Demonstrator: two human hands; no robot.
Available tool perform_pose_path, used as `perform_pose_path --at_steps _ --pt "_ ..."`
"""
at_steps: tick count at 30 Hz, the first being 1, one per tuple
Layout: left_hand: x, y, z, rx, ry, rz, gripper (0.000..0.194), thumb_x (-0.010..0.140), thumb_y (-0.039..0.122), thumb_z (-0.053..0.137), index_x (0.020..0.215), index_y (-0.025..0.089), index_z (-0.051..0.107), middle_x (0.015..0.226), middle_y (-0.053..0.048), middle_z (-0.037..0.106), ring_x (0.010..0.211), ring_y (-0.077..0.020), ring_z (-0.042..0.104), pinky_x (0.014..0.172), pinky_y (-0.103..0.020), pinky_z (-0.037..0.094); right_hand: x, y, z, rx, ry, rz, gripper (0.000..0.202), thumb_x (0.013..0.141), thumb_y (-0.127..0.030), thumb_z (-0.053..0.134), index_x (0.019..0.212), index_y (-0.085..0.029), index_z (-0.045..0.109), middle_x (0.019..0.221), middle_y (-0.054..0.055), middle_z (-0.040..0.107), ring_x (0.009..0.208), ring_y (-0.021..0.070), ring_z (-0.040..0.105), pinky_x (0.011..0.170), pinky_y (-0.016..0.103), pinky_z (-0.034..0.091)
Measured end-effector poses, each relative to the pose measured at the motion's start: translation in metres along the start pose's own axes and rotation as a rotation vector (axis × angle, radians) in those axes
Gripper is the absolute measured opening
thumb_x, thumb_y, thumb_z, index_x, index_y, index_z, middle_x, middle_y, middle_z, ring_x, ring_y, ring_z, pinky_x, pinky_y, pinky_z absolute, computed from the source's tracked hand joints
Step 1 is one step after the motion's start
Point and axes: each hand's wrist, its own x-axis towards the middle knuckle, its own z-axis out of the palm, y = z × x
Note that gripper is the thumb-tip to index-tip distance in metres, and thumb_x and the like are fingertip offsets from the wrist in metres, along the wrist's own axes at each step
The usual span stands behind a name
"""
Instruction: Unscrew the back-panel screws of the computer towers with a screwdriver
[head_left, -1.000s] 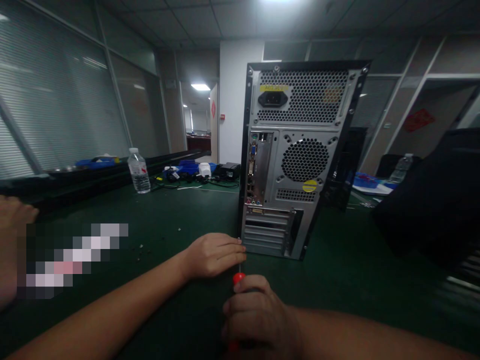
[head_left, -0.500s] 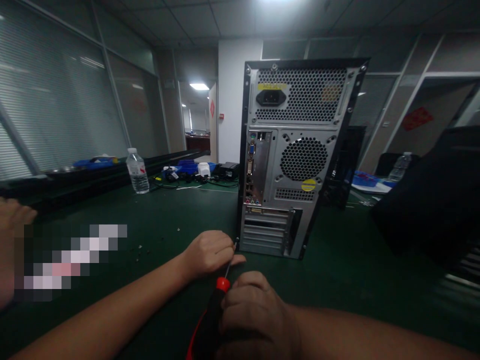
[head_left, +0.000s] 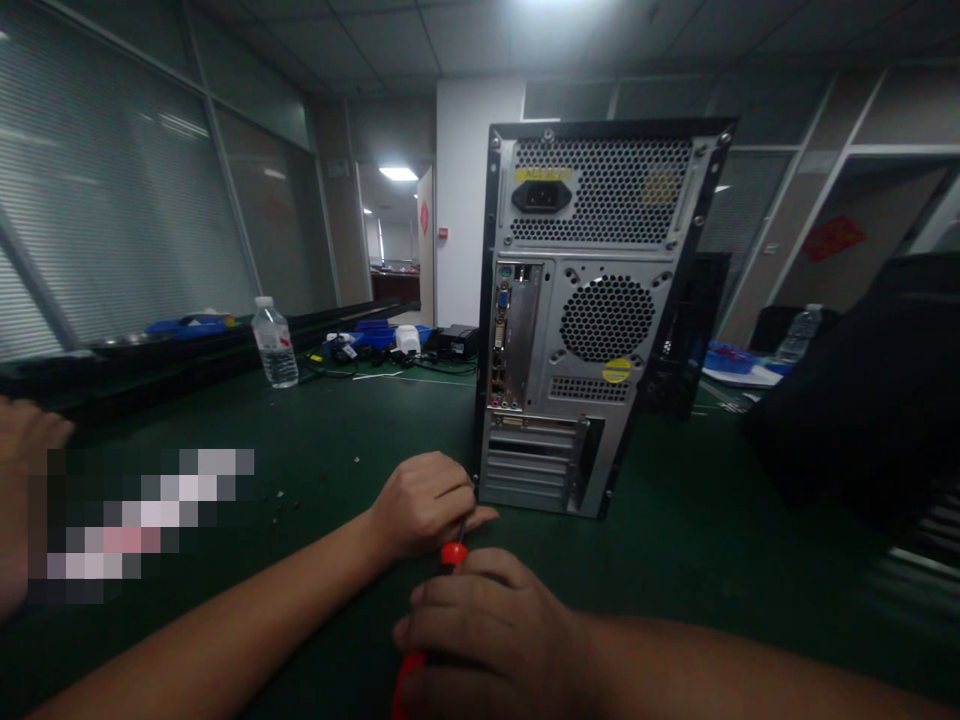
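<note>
A computer tower point(head_left: 559, 400) stands upright with its rear panel facing me. My right hand point(head_left: 495, 630) is closed around the handle of a red and black screwdriver point(head_left: 454, 553). Its thin shaft runs up to my left hand point(head_left: 427, 503), beside the tower's lower left corner. The fingers of that left hand are curled about the shaft, with the thumb point(head_left: 484, 517) reaching toward the case's bottom edge. They cover the screwdriver's tip, so its contact with any screw is hidden.
Several small dark screws point(head_left: 279, 508) lie on the green table point(head_left: 360, 420) left of my arm. A water bottle point(head_left: 274, 342), blue trays point(head_left: 375, 333) and cables stand behind. At the left edge is another person's hand point(head_left: 30, 435). A large dark object point(head_left: 847, 400) fills the right.
My right hand and the screwdriver have shifted slightly up toward the tower, and the right hand's grip on the handle has changed. My left fingers now cover more of the shaft.
</note>
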Motion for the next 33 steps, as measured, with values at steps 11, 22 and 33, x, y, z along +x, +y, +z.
perform_pose_path --at_steps 11,22,33 --pt "-0.002 -0.011 -0.011 -0.141 -0.147 0.291 0.026 0.096 0.017 0.046 0.108 0.005 0.066 0.106 -0.015 0.074 0.103 -0.023 0.071 0.089 -0.036 0.062 -0.004 0.006 0.001 0.099 0.058 0.053 0.036 0.108 -0.039 0.023 0.108 -0.017 0.052 0.111 0.002 0.065 0.108 0.0134 0.058 0.094 0.032 0.036" --pt "0.001 -0.005 -0.01 -0.091 -0.014 0.205 0.012 0.087 0.021 0.068 0.091 0.01 0.067 0.088 -0.009 0.076 0.082 -0.0175 0.074 0.074 -0.028 0.064 -0.011 0.004 0.009 0.107 0.245 -0.066 0.025 0.106 -0.021 0.03 0.107 -0.016 0.055 0.099 0.001 0.059 0.108 0.0168 0.055 0.094 0.035 0.039" --pt "-0.002 -0.01 -0.009 -0.135 -0.111 0.203 0.025 0.093 0.028 0.055 0.107 0.009 0.065 0.103 -0.014 0.073 0.1 -0.023 0.07 0.085 -0.037 0.062 -0.009 0.001 0.001 0.048 0.13 -0.024 0.026 0.107 -0.027 0.03 0.105 -0.019 0.055 0.118 -0.001 0.066 0.12 0.0147 0.053 0.098 0.032 0.038"
